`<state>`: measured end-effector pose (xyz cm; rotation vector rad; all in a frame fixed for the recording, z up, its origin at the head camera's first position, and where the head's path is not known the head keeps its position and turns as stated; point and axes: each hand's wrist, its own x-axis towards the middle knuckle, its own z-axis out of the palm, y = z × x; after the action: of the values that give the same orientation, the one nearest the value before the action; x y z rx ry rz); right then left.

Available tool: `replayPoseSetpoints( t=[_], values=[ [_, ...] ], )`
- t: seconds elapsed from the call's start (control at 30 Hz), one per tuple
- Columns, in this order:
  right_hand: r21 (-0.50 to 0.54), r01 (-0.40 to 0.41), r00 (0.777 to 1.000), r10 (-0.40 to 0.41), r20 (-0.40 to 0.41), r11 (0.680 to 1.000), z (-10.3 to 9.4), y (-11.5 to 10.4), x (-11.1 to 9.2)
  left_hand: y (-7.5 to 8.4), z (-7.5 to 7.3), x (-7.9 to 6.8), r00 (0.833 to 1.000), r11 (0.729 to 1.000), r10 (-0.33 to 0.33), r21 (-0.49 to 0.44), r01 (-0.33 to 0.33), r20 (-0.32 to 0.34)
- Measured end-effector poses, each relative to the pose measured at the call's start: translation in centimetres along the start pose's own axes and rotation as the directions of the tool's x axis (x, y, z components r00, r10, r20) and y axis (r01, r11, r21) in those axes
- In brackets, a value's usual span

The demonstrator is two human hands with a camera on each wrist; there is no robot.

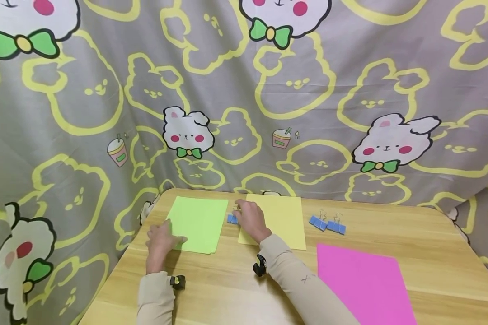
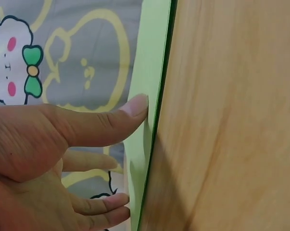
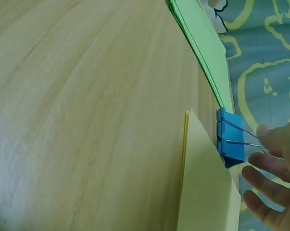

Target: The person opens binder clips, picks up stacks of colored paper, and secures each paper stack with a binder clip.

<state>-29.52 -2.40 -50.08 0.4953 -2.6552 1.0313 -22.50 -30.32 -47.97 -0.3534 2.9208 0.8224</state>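
A stack of light green paper [image 1: 197, 223] lies at the table's far left. My left hand [image 1: 160, 241] rests at its left side, fingers spread and the thumb touching the top sheet near the front edge. In the left wrist view the thumb [image 2: 120, 120] reaches across the green sheets. My right hand [image 1: 253, 219] pinches the wire handles of a blue binder clip [image 3: 230, 137] between thumb and index finger, the other fingers loosely bent. This clip is between the green stack and a stack of yellow paper [image 1: 286, 221]; the right hand and forearm cover part of the yellow sheets.
Two more blue binder clips, one on the left [image 1: 318, 223] and one on the right [image 1: 336, 227], lie right of the yellow stack. Pink paper [image 1: 370, 282] lies nearer on the right, partly under the right sleeve [image 1: 301, 280]. A patterned curtain [image 1: 227, 90] hangs behind the wooden table.
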Motion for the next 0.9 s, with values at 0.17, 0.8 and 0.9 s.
replayPoseSetpoints(
  t=[0.17, 0.8, 0.9],
  values=[
    [-0.02, 0.004, 1.0, -0.004, -0.008, 1.0, 0.2, 0.1, 0.0, 0.2, 0.4, 0.3, 1.0, 1.0, -0.015, 0.014, 0.015, -0.01],
    [0.113, 0.116, 0.988, -0.102, -0.117, 0.987, -3.4, -1.7, -0.1, -0.6, 0.5, 1.1, 0.998, 0.997, -0.046, -0.056, 0.044, -0.035],
    [0.147, 0.134, 0.979, -0.109, -0.171, 0.98, -5.5, -2.0, -0.7, -0.6, 0.4, 1.2, 0.999, 0.999, -0.028, -0.047, 0.026, -0.03]
  ],
)
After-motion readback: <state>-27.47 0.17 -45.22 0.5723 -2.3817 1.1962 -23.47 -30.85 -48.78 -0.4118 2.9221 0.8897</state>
